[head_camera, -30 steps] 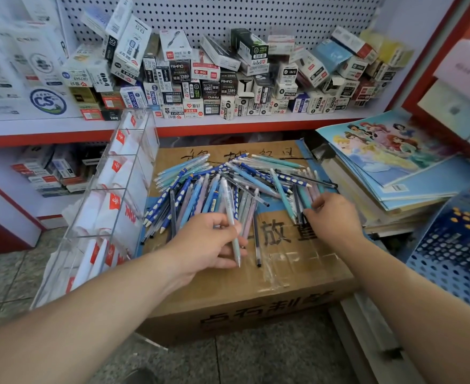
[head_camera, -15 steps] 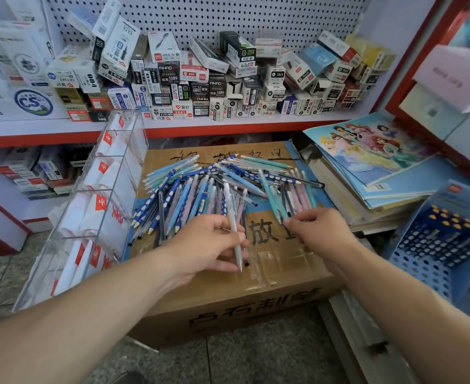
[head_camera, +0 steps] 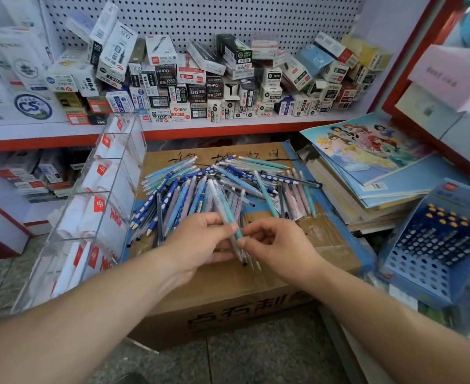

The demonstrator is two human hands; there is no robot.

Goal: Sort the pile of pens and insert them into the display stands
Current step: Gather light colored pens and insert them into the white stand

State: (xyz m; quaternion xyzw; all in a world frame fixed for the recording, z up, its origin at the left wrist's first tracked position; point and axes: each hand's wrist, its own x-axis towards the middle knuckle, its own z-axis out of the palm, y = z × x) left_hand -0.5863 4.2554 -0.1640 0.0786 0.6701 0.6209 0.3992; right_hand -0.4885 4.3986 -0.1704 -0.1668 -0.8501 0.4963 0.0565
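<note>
Nearest me, my left hand (head_camera: 200,245) has its grip wrapped round a small bunch of pens (head_camera: 222,210), and my right hand (head_camera: 279,252) pinches the same bunch, likely squaring matching ones together. Both hover over the cardboard box (head_camera: 256,289); the loose pile of pens (head_camera: 189,187) fans just beyond. The clear display stand (head_camera: 101,200) waits left, the blue perforated stand (head_camera: 433,250) right, with stacked notebooks (head_camera: 372,173) crowding that side.

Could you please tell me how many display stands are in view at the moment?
2. A clear acrylic stand stands left of the cardboard box; a blue perforated stand sits tilted on the right, below the stack of books. Others may lie out of frame.
</note>
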